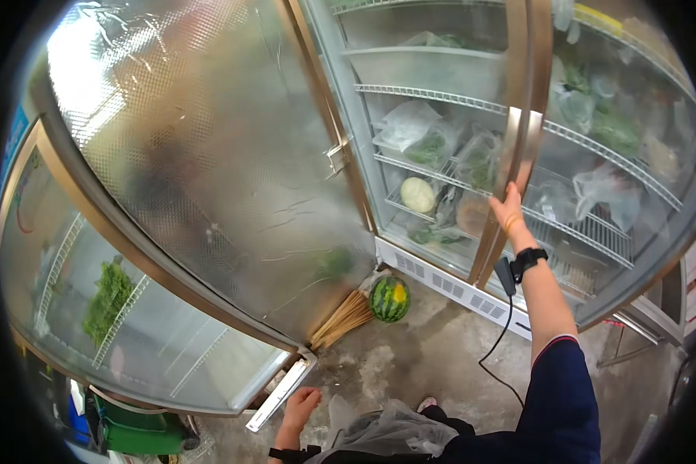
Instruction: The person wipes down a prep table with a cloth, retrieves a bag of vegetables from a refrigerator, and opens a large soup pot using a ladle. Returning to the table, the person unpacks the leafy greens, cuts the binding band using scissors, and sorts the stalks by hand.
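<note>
My right hand (pixel 509 210) is stretched forward, its fingers wrapped round the metal door handle (pixel 527 147) of a glass-fronted display fridge (pixel 433 280). The glass doors look closed. Behind the glass, a pale round vegetable (pixel 417 195) and bagged greens (pixel 429 147) lie on wire shelves. Low at my left side, my left hand (pixel 300 407) is loosely curled with nothing visible in it. It is beside the translucent plastic (pixel 394 427) in front of my body. A black strapped device (pixel 529 261) with a cable sits on my right wrist.
A striped watermelon (pixel 390 299) and a bundle of thin sticks (pixel 342 319) are on the concrete floor (pixel 441 348) in the corner. A foil-like panel (pixel 232 155) rises at left. Another glass fridge (pixel 116 371) holds leafy greens (pixel 110 300). A green bin (pixel 139 427) stands lower left.
</note>
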{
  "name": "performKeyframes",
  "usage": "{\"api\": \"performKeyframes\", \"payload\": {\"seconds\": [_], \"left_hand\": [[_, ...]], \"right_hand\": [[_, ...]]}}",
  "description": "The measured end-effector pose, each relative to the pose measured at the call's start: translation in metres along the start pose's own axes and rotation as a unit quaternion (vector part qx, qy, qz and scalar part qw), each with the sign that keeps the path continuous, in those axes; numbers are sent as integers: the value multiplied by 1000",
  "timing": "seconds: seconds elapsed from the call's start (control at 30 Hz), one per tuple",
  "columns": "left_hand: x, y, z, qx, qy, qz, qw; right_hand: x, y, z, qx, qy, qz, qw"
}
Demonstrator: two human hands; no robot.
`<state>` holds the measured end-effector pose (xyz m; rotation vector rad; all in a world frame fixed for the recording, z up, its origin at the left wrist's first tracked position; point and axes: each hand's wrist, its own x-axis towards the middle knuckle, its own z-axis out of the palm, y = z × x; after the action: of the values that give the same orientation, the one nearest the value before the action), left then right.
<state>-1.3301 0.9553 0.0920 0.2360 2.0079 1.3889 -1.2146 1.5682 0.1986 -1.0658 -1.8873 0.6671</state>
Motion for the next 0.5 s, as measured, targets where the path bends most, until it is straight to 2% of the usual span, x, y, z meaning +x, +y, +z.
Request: {"api": "performKeyframes", "payload": {"seconds": [0.07,0.1,0.17,0.27,0.33,0.4,0.5], "left_hand": [[8,22,16,-13,9,8,1000],[15,29,22,-14,11,5,1000],[31,41,37,-10,12,-4,1000],[73,63,73,14,-21,33,999],[101,104,107,36,-98,114,988],[118,156,143,22,-152,179,972],[144,208,177,-45,-207,232,949]], "right_hand": [[17,3,24,48,39,24,998],[21,3,30,47,35,25,998],[21,0,35,10,47,92,995],[-1,-12,25,55,19,46,997],[-34,-14,31,9,50,-30,998],[-77,-43,17,46,-20,-50,997],[-127,-78,0,57,-207,-48,975]]}}
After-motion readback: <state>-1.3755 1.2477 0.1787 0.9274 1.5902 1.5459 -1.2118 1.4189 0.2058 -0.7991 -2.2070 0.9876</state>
